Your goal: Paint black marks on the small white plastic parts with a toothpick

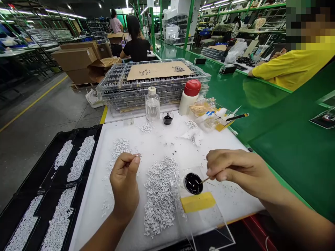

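Note:
Between thumb and forefinger, my left hand [126, 184] pinches a tiny part, too small to make out clearly. My right hand [235, 169] grips a thin wooden toothpick [205, 180], its tip at a small round cup of glossy black liquid [193, 183]. That cup rests on a clear plastic stand [222, 223] with a strip of yellow tape [198, 202] across it. A large heap of small white parts [160, 195] lies between my hands on the white work surface [136, 223]. A looser scatter of white parts [120, 148] is beyond my left hand.
Black trays [47, 170] of white parts lie at left. Behind stand a clear bottle [152, 106], a second black-liquid cup [167, 119], a red-capped bottle [188, 96] and a clear box of toothpicks [202, 111]. Stacked clear trays [115, 90] rise behind. A yellow-sleeved person [295, 68] sits right.

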The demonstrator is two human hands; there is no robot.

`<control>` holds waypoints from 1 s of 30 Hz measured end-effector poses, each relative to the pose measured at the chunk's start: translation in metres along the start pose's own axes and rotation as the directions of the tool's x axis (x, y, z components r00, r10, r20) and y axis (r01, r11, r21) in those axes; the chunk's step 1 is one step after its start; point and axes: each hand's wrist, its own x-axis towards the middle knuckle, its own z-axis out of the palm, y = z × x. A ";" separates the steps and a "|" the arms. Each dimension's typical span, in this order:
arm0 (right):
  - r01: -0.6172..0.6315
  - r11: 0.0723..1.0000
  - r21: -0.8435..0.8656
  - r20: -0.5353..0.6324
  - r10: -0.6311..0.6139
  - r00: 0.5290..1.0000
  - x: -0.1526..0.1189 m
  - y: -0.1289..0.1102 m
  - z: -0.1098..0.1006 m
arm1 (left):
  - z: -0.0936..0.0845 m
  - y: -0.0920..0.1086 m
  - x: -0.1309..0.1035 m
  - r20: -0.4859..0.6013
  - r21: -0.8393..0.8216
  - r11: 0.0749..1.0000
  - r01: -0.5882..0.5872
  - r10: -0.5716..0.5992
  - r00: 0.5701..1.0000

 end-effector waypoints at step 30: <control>0.199 0.785 -0.586 0.042 -0.215 0.976 0.004 -0.044 0.003 | 0.001 0.001 0.000 -0.014 0.003 0.999 0.041 -0.041 0.999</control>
